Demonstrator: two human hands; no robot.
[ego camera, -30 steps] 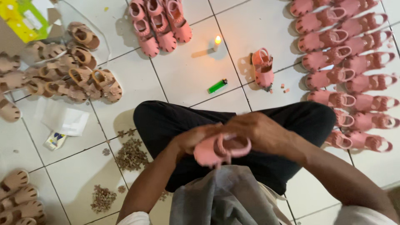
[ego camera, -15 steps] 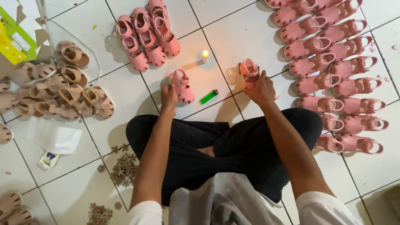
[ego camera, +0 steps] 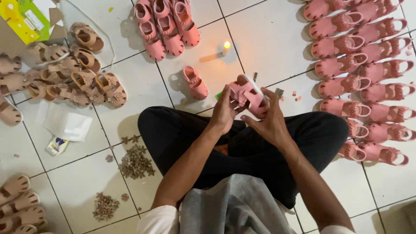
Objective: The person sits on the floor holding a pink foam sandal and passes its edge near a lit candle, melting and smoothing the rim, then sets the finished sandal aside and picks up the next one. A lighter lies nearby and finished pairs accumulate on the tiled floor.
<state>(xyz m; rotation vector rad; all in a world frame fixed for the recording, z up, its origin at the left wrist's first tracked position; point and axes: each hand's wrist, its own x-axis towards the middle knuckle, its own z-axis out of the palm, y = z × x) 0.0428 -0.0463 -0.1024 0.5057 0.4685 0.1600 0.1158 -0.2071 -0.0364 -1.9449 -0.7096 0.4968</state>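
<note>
Both hands, left hand (ego camera: pixel 225 110) and right hand (ego camera: pixel 268 119), grip one pink sandal (ego camera: pixel 249 94) above the lap. A single pink sandal (ego camera: pixel 195 82) lies just left; rows of pink sandals (ego camera: pixel 359 73) fill the floor (ego camera: pixel 268 39) at right.

One lit candle (ego camera: pixel 225 47); two piles of brown trims (ego camera: pixel 135 161).

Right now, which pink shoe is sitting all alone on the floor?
The single pink sandal on the tile just left of the hands, below the lit candle. The other pink ones lie in groups or rows, and one pink sandal is held in both hands.
</note>
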